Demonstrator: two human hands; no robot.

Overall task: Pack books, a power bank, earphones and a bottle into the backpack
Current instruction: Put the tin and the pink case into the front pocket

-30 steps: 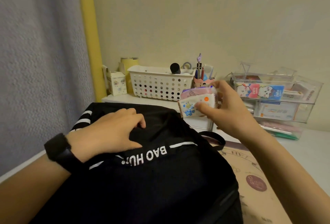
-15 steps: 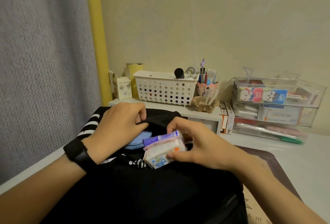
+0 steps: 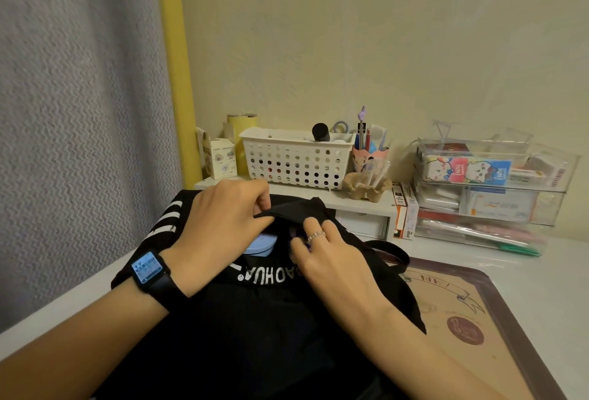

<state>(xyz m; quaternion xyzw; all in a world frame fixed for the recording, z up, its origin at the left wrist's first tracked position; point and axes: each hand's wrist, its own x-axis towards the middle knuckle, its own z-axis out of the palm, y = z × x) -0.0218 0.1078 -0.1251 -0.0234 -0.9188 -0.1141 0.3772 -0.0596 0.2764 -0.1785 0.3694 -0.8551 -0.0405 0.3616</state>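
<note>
Black backpack (image 3: 255,329) lying flat on the desk, its pocket mouth facing away from the wearer and caught between the two hands. Left hand (image 3: 220,233), smartwatch (image 3: 147,269) on the wrist, closed in a pinch on the upper lip of the fabric, thumb and fingers lifting it; likely held so to keep the slot gaping. Right hand (image 3: 331,256), ring on one finger, just to the right of the left hand, fingers curled down into the opening with the tips hidden inside; impossible to tell whether anything is gripped in there. Directly under the left hand's thumb, a pale blue rounded item (image 3: 259,245) showing in the pocket, its identity unclear. Beyond both hands, a white perforated basket (image 3: 296,160) and a pink pen cup (image 3: 369,154) on a low shelf; off to the right of the right hand, stacked clear boxes (image 3: 490,182). Under the right forearm, a brown desk mat (image 3: 462,320). Judging by the pose, mid-tuck of a small item, pocket propped wide so nothing snags.
</note>
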